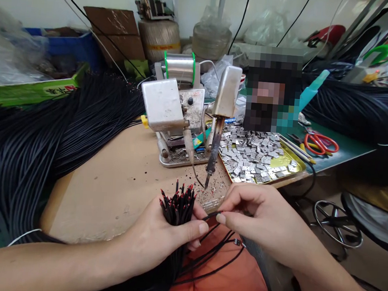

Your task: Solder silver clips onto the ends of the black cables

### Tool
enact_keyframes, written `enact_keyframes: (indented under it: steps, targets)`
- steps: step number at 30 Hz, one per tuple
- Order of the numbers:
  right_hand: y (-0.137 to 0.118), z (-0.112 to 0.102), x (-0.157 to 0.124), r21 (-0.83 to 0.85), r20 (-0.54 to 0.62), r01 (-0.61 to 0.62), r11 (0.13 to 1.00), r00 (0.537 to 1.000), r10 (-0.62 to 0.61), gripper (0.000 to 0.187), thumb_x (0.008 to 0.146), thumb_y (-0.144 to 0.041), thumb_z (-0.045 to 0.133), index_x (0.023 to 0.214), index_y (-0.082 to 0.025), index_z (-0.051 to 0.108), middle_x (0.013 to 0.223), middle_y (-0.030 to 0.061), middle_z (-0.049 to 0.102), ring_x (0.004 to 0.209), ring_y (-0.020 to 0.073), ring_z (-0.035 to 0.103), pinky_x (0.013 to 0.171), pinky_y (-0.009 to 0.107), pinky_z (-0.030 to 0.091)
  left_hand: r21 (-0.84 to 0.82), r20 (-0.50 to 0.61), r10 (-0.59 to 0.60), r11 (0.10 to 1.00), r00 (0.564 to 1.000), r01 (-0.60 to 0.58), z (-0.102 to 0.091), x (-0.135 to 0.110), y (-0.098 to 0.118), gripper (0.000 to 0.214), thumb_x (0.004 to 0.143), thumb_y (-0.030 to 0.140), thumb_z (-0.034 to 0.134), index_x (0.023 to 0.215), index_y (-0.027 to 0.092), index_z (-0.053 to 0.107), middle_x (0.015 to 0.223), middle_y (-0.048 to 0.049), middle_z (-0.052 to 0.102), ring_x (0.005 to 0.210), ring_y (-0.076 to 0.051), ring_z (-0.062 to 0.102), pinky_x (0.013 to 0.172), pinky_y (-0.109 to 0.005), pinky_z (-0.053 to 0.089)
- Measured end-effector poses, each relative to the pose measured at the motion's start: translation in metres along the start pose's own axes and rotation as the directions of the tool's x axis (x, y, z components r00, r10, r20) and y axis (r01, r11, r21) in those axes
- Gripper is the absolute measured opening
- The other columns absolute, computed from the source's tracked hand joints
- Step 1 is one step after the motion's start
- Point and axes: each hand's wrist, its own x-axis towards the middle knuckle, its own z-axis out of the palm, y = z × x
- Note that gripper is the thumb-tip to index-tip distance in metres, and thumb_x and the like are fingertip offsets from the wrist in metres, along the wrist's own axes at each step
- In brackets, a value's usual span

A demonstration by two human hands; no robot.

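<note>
My left hand (170,233) is wrapped round a thick bundle of black cables (177,209), whose red-tipped ends point up. Between the thumb and fingers of my right hand (258,218) is the end of a single black cable (212,215), pinched just right of the bundle. Several more cables (210,254) hang loose below, and one carries a small metal piece (237,242) near its end. Just beyond my hands, a soldering iron (215,138) points down at the bench, with a thin solder feed tube (192,156) ending close to its tip.
A yellow tray (301,166) of small metal plates (250,152) lies behind my right hand. Red-handled pliers (318,144) rest to its right. A solder spool (180,68) tops the soldering machine (163,105). Masses of black cable (39,151) cover the left side. A stool (337,224) stands at right.
</note>
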Motion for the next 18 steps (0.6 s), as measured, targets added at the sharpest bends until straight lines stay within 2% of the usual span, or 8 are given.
enact_keyframes:
  steps: [3, 6, 8, 10, 12, 14, 17, 18]
  targets:
    - [0.008, -0.003, 0.0, 0.175, 0.08, -0.029, 0.984, 0.997, 0.015, 0.009, 0.073, -0.016, 0.08, 0.069, -0.017, 0.072, 0.069, -0.0007, 0.064, 0.062, 0.0113, 0.055, 0.055, 0.024, 0.04, 0.034, 0.016, 0.012, 0.999, 1.0, -0.013, 0.0, 0.001, 0.002, 0.023, 0.076, 0.033, 0.08, 0.083, 0.014, 0.069, 0.06, -0.0004, 0.068, 0.057, -0.014, 0.061, 0.06, -0.026, 0.052]
    - [0.016, 0.006, 0.001, 0.418, 0.142, -0.006, 0.909, 0.988, -0.059, 0.012, 0.072, -0.013, 0.084, 0.07, -0.019, 0.074, 0.073, -0.0015, 0.067, 0.065, 0.0103, 0.059, 0.059, 0.023, 0.044, 0.086, 0.048, 0.048, 0.995, 0.998, -0.052, -0.001, 0.001, 0.005, 0.022, 0.074, 0.034, 0.081, 0.074, 0.015, 0.07, 0.063, -0.0018, 0.071, 0.061, -0.016, 0.063, 0.063, -0.027, 0.051]
    - [0.02, 0.017, 0.002, 0.543, 0.145, 0.018, 0.839, 0.983, -0.115, 0.013, 0.071, -0.012, 0.085, 0.07, -0.02, 0.074, 0.073, -0.0021, 0.067, 0.066, 0.0105, 0.062, 0.062, 0.024, 0.047, 0.125, 0.069, 0.084, 0.988, 0.994, -0.092, -0.002, 0.001, 0.005, 0.022, 0.075, 0.034, 0.081, 0.07, 0.016, 0.071, 0.066, -0.0018, 0.072, 0.065, -0.016, 0.063, 0.065, -0.026, 0.05]
    - [0.021, 0.027, 0.002, 0.598, 0.113, 0.052, 0.8, 0.982, -0.148, 0.015, 0.069, -0.012, 0.086, 0.068, -0.021, 0.075, 0.071, -0.0026, 0.066, 0.067, 0.0111, 0.063, 0.064, 0.025, 0.049, 0.143, 0.073, 0.114, 0.982, 0.991, -0.123, -0.002, 0.001, 0.006, 0.02, 0.077, 0.033, 0.081, 0.07, 0.016, 0.072, 0.067, -0.0006, 0.072, 0.067, -0.015, 0.062, 0.066, -0.024, 0.049]
    - [0.021, 0.032, 0.002, 0.581, 0.067, 0.107, 0.807, 0.982, -0.178, 0.015, 0.069, -0.013, 0.087, 0.067, -0.021, 0.075, 0.07, -0.0028, 0.065, 0.066, 0.0114, 0.062, 0.064, 0.026, 0.049, 0.114, 0.04, 0.122, 0.986, 0.992, -0.125, -0.002, 0.0, 0.006, 0.019, 0.074, 0.033, 0.083, 0.07, 0.017, 0.073, 0.066, 0.001, 0.07, 0.065, -0.013, 0.06, 0.063, -0.023, 0.048]
    - [0.019, 0.027, 0.004, 0.5, 0.055, 0.155, 0.852, 0.976, -0.209, 0.012, 0.071, -0.016, 0.086, 0.069, -0.021, 0.075, 0.071, -0.0021, 0.065, 0.066, 0.0118, 0.062, 0.063, 0.026, 0.049, 0.08, 0.044, 0.102, 0.991, 0.994, -0.105, -0.002, 0.0, 0.006, 0.022, 0.073, 0.036, 0.083, 0.069, 0.017, 0.073, 0.066, 0.0002, 0.07, 0.066, -0.014, 0.062, 0.064, -0.023, 0.049]
    - [0.015, -0.001, 0.013, 0.185, 0.027, 0.245, 0.952, 0.967, -0.254, 0.005, 0.079, -0.022, 0.081, 0.075, -0.021, 0.077, 0.074, 0.0, 0.068, 0.069, 0.0144, 0.063, 0.064, 0.028, 0.049, 0.033, 0.024, 0.067, 0.997, 0.997, -0.068, -0.003, 0.002, 0.005, 0.025, 0.076, 0.041, 0.081, 0.077, 0.017, 0.071, 0.065, -0.0013, 0.072, 0.063, -0.015, 0.064, 0.061, -0.025, 0.051]
    - [0.015, -0.014, 0.018, 0.009, -0.055, 0.28, 0.96, 0.959, -0.279, 0.005, 0.081, -0.022, 0.078, 0.077, -0.021, 0.076, 0.074, 0.0004, 0.069, 0.069, 0.0153, 0.062, 0.065, 0.029, 0.048, 0.031, 0.014, 0.067, 0.997, 0.998, -0.067, -0.003, 0.003, 0.003, 0.026, 0.078, 0.041, 0.08, 0.079, 0.017, 0.07, 0.065, -0.0012, 0.072, 0.061, -0.015, 0.064, 0.061, -0.025, 0.051]
